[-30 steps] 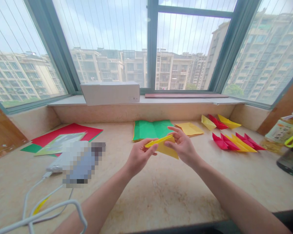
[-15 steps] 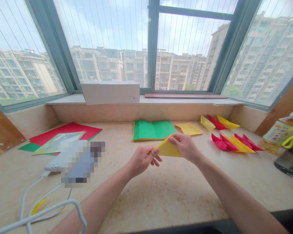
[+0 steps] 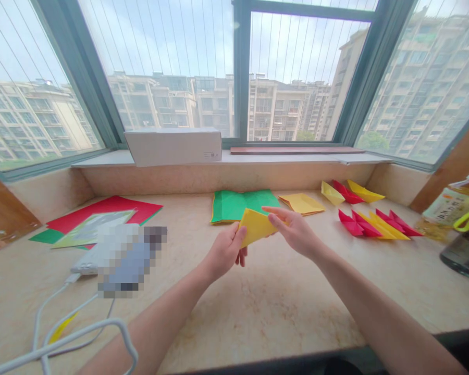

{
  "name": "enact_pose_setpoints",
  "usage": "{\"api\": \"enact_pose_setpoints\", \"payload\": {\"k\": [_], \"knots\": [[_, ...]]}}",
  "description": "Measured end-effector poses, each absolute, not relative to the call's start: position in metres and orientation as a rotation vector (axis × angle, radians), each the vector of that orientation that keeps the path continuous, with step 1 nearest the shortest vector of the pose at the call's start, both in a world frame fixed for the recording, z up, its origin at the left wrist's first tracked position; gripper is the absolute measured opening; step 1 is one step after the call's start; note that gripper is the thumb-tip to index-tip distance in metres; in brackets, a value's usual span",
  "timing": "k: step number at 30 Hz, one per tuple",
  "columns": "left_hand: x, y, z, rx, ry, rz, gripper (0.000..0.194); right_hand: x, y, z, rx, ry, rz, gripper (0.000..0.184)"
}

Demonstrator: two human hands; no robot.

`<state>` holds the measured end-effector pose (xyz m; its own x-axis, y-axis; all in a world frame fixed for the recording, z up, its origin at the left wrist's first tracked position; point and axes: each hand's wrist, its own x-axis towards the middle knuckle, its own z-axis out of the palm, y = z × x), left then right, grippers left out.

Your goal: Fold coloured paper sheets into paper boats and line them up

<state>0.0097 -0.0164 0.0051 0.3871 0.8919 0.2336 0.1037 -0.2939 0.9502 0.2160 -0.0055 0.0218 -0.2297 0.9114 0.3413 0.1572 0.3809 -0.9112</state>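
Note:
A folded piece of yellow paper (image 3: pixel 255 227) is held up above the counter between my two hands. My left hand (image 3: pixel 227 249) pinches its left side, thumb on the near face and the other fingers behind. At its right side, my right hand (image 3: pixel 293 229) grips the edge between thumb and fingers, with the index finger stretched along the top. Beyond the hands lies a stack of green paper (image 3: pixel 244 204) with yellow sheets under it. Just right of that is a folded yellow-orange paper (image 3: pixel 303 203).
Several folded paper boats, among them a red one (image 3: pixel 359 223) and a yellow one (image 3: pixel 365 191), sit at the right near a bottle (image 3: pixel 451 205) and a dark jug (image 3: pixel 465 255). Red paper (image 3: pixel 113 208), a white power bank (image 3: pixel 89 260) and cables (image 3: pixel 82 328) lie left. A white box (image 3: pixel 174 147) stands on the sill.
The yellow paper has been turned in my hands, so a broad flat face now shows toward me. My right hand has shifted its grip on the right edge.

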Motion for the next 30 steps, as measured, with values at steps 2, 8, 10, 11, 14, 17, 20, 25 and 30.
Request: {"api": "enact_pose_setpoints", "payload": {"k": [2, 8, 10, 11, 14, 17, 20, 25, 30], "knots": [[0.009, -0.017, 0.01, 1.571, 0.878, 1.136, 0.046, 0.216, -0.006, 0.023, -0.89, -1.637, 1.013, 0.051], [0.013, -0.02, 0.007, 1.565, 0.863, 0.991, 0.048, 0.196, -0.017, 0.012, -0.849, -1.736, 1.054, 0.054], [0.013, -0.019, 0.002, 1.702, 0.989, 1.118, 0.046, 0.19, -0.019, 0.006, -0.925, -1.725, 1.017, 0.057], [0.012, -0.018, 0.0, 1.792, 1.051, 1.209, 0.045, 0.188, -0.019, 0.003, -0.964, -1.722, 0.995, 0.058], [0.009, -0.015, -0.005, 2.029, 1.092, 1.357, 0.044, 0.186, -0.017, -0.006, -1.026, -1.722, 0.949, 0.056], [0.008, -0.016, -0.008, 2.145, 1.012, 1.301, 0.048, 0.186, -0.013, -0.014, -1.003, -1.756, 0.911, 0.053], [0.009, -0.018, -0.008, 2.245, 0.924, 1.214, 0.061, 0.188, -0.013, -0.016, -0.979, -1.828, 0.773, 0.05], [0.008, -0.02, -0.004, 2.182, 0.825, 1.089, 0.06, 0.191, -0.019, -0.008, -0.921, -1.934, 0.655, 0.04], [0.011, -0.022, 0.0, 2.101, 0.738, 1.049, 0.06, 0.193, -0.024, 0.003, -0.932, -1.946, 0.625, 0.046]]}}
